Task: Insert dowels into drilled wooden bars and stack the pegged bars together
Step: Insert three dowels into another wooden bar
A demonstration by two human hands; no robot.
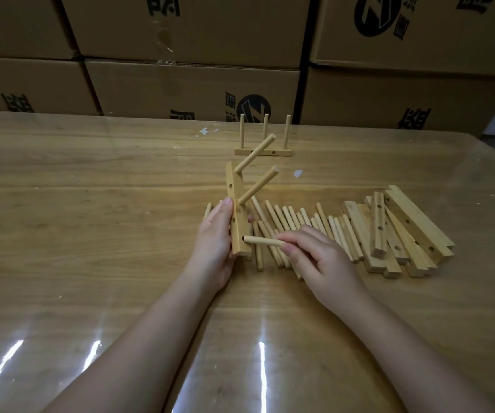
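Head cam status. My left hand point(215, 234) grips the drilled bar point(238, 217) around its lower half, with the thumb up the left face and the fingers wrapped behind. The bar stands on end, leaning slightly, at the left end of the loose dowels point(294, 222). I can't tell if its bottom end rests on the table point(91, 204) or sits just above it.

Two dowels are seated in the bar: the upper dowel point(255, 153) near the top end and the middle dowel point(259, 186) below it. Both stick out up and to the right. Small open holes show on the bar's side face.

My right hand point(323, 260) pinches a third dowel point(262, 241) at its right end, between thumb and fingertips. The dowel lies roughly level, its left tip at the lowest hole in the bar's face. It touches the bar, but I can't tell how deep it goes.

The loose dowels lie in a rough row on the table, between the held bar and the bar pile point(407, 234). The pile sits to the right: several drilled bars overlapping, holes visible.

One pegged bar point(282, 152) lies flat well behind the held bar, three dowels upright in it.

The table surface is glossy, with glare streaks near me. Cardboard boxes point(192, 87) with black print are stacked along the far edge.
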